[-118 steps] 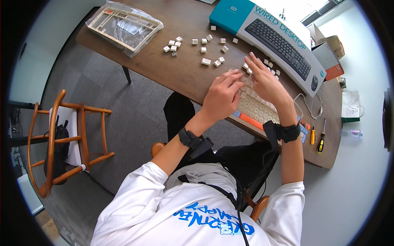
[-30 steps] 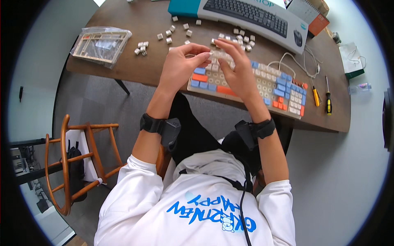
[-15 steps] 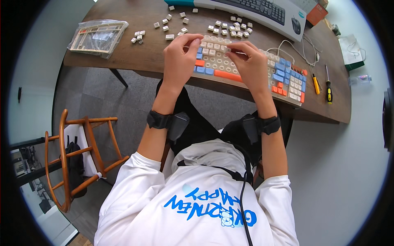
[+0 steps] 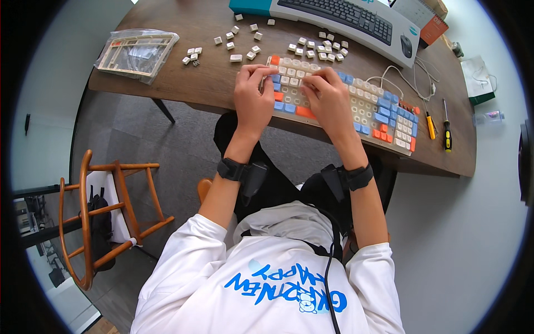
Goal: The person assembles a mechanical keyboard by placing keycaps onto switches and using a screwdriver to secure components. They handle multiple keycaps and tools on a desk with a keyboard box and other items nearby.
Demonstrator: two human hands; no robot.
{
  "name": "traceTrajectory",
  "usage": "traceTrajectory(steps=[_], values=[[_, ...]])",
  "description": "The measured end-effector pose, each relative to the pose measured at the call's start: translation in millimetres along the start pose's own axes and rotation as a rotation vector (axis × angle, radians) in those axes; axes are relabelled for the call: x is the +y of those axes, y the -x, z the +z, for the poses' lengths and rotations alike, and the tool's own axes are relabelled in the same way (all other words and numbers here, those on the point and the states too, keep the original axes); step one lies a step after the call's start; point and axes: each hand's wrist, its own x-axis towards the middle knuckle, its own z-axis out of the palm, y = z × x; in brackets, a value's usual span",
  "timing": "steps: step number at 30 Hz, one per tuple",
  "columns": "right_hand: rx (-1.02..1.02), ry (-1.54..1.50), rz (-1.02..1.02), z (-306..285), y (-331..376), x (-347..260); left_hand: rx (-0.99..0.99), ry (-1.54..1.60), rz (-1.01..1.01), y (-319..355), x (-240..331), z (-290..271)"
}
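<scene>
A mechanical keyboard (image 4: 367, 114) with white, blue and orange keycaps lies along the table's near edge. Bare sockets show in its middle rows, where keycaps are absent. My left hand (image 4: 253, 100) is closed around the keyboard's left end, thumb and forefinger at its corner by the blue keys. Over the letter rows, my right hand (image 4: 329, 100) is bent into a pinch. Its fingertips meet at a white keycap (image 4: 300, 74) at the end of a filled stretch; the fingers partly cover it. Loose white keycaps (image 4: 322, 49) are scattered behind the keyboard.
A bagged plastic keyboard frame (image 4: 161, 55) lies at the left, beside a small group of keycaps (image 4: 192, 53). At the back stands a keyboard-and-mouse box (image 4: 345, 22). A yellow tool (image 4: 430, 127) and a screwdriver (image 4: 447, 133) lie right, near a white cable (image 4: 431, 83).
My left hand has come down and right, onto the keyboard's left end. My right hand has shifted slightly down and left over the white keycaps. The whole view has shifted a little.
</scene>
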Motion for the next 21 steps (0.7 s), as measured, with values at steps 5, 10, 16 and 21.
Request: traceTrajectory(steps=[5, 10, 16, 21], values=[[0.013, -0.002, -0.003, 1, -1, 1, 0.041, -0.033, 0.013, 3, 1, 2], [0.026, 0.06, -0.066, 3, 1, 1, 0.032, -0.055, 0.066, 3, 0, 1], [0.014, 0.207, -0.162, 4, 2, -1, 0.057, -0.07, 0.107, 3, 1, 3], [-0.107, 0.359, -0.189, -2, 1, -12, 0.038, -0.091, 0.117, 2, 0, 2]])
